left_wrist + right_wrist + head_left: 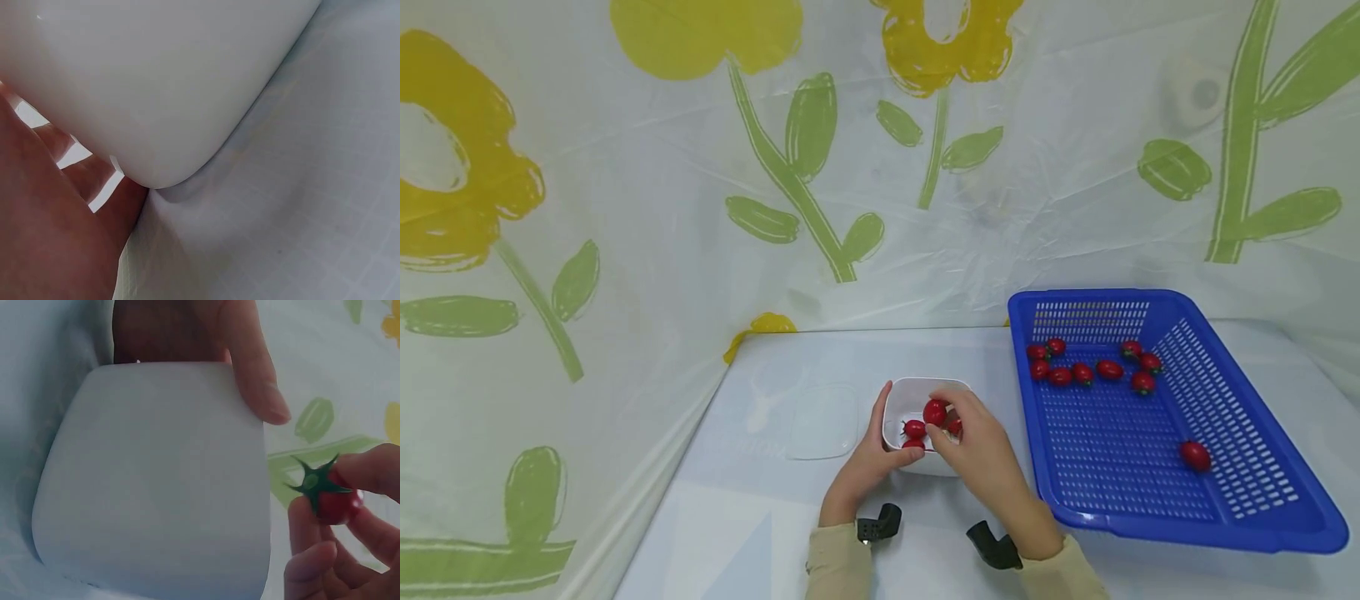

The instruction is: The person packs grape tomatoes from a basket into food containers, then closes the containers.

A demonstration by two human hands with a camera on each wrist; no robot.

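Observation:
My left hand (pixel 867 460) holds a white plastic container (pixel 934 465), its thumb at the front rim and its fingers along the left side. Over the container's opening, my right hand (pixel 985 454) pinches a red cherry tomato (pixel 935 412) between thumb and fingers. The right wrist view shows green sepals on this tomato (pixel 334 505), which is held above rim height beside the container wall (pixel 156 481). Several other cherry tomatoes (pixel 913 429) lie inside the container, partly hidden by the right hand. In the left wrist view, the left hand (pixel 56 212) is against the container's side (pixel 144 81).
A blue perforated basket (pixel 1037 467) stands at the right with several cherry tomatoes (pixel 1108 369) mostly at its far end; a single one (pixel 1195 456) lies by its right wall. A clear, flat square lid (pixel 823 422) lies left of the container. A flower-printed curtain (pixel 662 208) hangs behind the white table.

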